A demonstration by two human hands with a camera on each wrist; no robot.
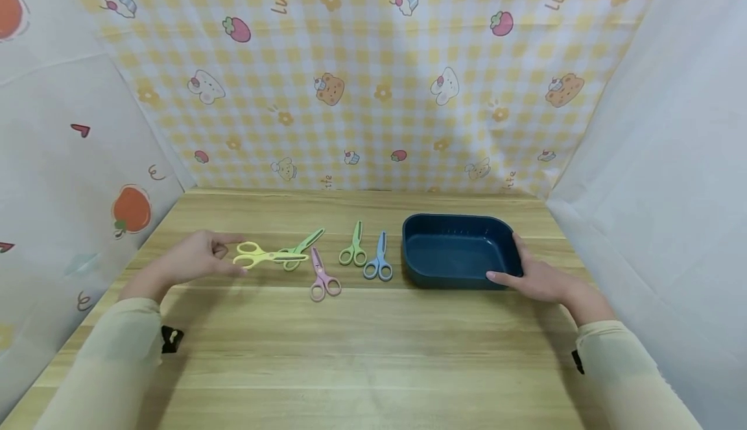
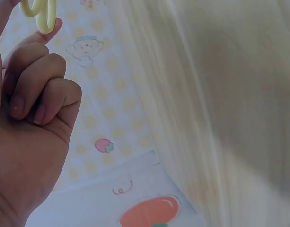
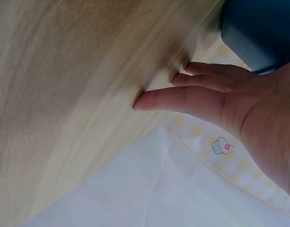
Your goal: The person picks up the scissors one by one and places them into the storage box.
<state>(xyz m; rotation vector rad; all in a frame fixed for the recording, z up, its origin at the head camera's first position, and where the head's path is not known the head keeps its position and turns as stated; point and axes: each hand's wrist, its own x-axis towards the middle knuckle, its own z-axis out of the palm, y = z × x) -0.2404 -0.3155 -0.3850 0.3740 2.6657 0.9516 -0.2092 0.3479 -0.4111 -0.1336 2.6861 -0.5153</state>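
My left hand (image 1: 192, 261) pinches yellow scissors (image 1: 262, 256) by their handle loops, between thumb and index finger; the other fingers are curled in. Their blades point right, overlapping green scissors (image 1: 303, 248) in the head view. The left wrist view shows only the yellow scissors' loops (image 2: 46, 16). Pink scissors (image 1: 318, 271), a second green pair (image 1: 356, 245) and blue scissors (image 1: 380, 258) lie to the right. At the front right corner of a dark blue box (image 1: 411, 281), my right hand (image 1: 539, 277) rests its thumb on the rim. Its straight fingers reach down to the table in the right wrist view.
The wooden table (image 1: 362, 365) runs back to a yellow checked cloth (image 1: 356, 47). White cloth walls stand at the left (image 1: 52, 112) and right (image 1: 665, 157). Inside the box, the bare bottom shows.
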